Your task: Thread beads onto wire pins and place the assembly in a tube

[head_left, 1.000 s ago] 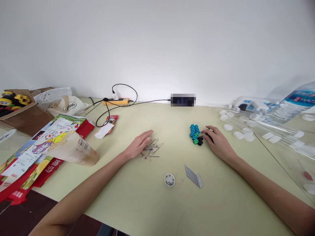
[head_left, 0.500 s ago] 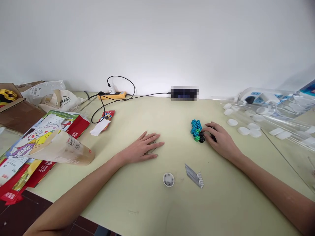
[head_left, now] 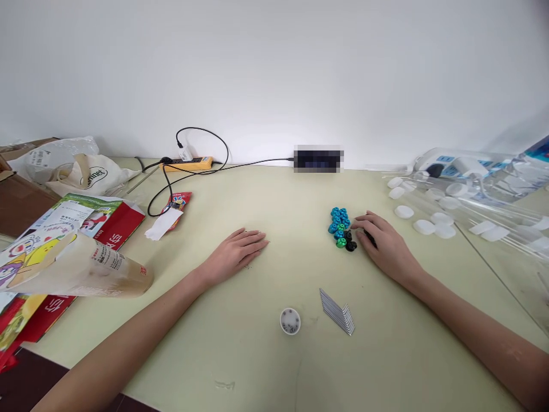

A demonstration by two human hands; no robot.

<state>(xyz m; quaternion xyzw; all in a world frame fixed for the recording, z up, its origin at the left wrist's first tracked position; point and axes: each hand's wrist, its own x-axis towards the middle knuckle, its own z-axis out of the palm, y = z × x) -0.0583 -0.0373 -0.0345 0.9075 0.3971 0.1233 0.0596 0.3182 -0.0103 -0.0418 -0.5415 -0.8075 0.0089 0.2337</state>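
Note:
My left hand (head_left: 235, 254) lies palm down on the pale table, fingers stretched out. Small dark bits peek out around its fingers; most of them are hidden under it. My right hand (head_left: 384, 243) rests at the right side of a cluster of blue knobs (head_left: 338, 217), with its fingers spread and slightly bent. Green knobs (head_left: 341, 242) and black knobs (head_left: 350, 245) sit at the near end of the cluster. A black piece shows between thumb and forefinger, partly covered. Nearer to me are a round white cap (head_left: 290, 321) with small metal parts inside and a row of thin metal rods (head_left: 337, 312).
White round caps (head_left: 424, 227) and clear plastic tubes lie at the right. A phone (head_left: 317, 159) on a cable leans against the wall. A yellow power strip (head_left: 186, 164), a red packet (head_left: 180, 203), a drink cup (head_left: 115, 266) and bags are on the left.
My left hand has drawn slightly left and its fingers lie closer together. My right hand has barely moved beside the knobs. The view has shifted a little.

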